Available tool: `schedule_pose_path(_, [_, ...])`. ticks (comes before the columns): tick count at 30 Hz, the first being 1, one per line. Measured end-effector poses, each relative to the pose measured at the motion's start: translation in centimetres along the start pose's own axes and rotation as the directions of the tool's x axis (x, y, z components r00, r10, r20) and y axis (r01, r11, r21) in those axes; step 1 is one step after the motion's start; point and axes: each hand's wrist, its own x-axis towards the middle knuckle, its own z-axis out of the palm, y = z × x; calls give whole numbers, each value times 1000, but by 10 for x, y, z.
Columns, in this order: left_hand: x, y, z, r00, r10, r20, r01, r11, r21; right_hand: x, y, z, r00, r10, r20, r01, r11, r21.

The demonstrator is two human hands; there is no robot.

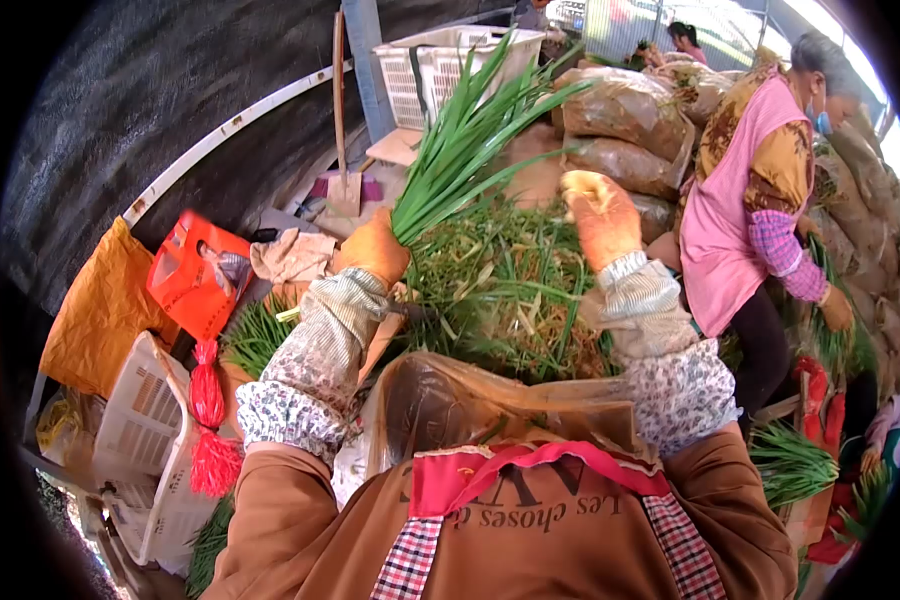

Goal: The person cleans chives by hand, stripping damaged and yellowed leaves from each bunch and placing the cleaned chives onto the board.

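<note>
Left hand: with our gloved left hand [373,248], we keep the fingers closed around the base of a bunch of long green chives [480,150].
Chive bunch: we hold it up off the heap, its leaves fanning up and rightward, in front of a white plastic crate [400,90].
Right hand: we raise our gloved right hand [604,220] above the heap's far right side, fingers bent toward the palm; we cannot tell whether they close fully or pinch anything.
Leaf heap: between and below our hands we see loose green and yellowed leaves [510,300].
Plastic sheet: we have brownish clear plastic [500,400] between our body and the heap.
Left side: we see a red bag [195,275], red twine [208,385] and a tilted white basket [135,430].
Right side: near us a co-worker in a pink apron [735,200] bends beside stuffed sacks [625,110].
</note>
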Motion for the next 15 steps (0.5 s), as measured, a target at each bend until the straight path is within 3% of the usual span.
schedule_pose_path(1, [-3, 0, 3, 1000, 3, 9, -4, 1000, 17, -8, -15, 8, 982, 64, 175, -122, 933, 339])
schedule_pose_path(3, [-14, 3, 9, 999, 11, 33, -13, 999, 52, -24, -44, 29, 967, 127, 223, -218, 866, 449])
schedule_pose_path(5, [-30, 10, 10, 998, 40, 51, -43, 996, 74, -20, -33, 51, 871, 290, 396, -467, 738, 487])
schedule_pose_path(7, [-45, 11, 10, 995, 61, 84, -69, 993, 97, -23, -7, 65, 861, 309, 403, -504, 616, 605])
schedule_pose_path(9, [-50, -4, 29, 993, 69, 94, -81, 989, 126, -40, 2, 64, 831, 349, 434, -552, 622, 556])
schedule_pose_path(11, [-59, -14, 37, 991, 105, 81, -114, 987, 112, -57, 37, 74, 756, 273, 595, -635, 527, 565])
schedule_pose_path(12, [-65, -18, 39, 986, 109, 126, -129, 977, 169, -72, 38, 75, 760, 315, 569, -645, 479, 596])
schedule_pose_path(13, [-68, -21, 41, 986, 102, 133, -125, 975, 183, -88, 41, 70, 775, 189, 603, -596, 536, 598])
schedule_pose_path(15, [-72, -33, 52, 985, 84, 153, -116, 970, 212, -119, 43, 69, 801, 90, 592, -435, 767, 471])
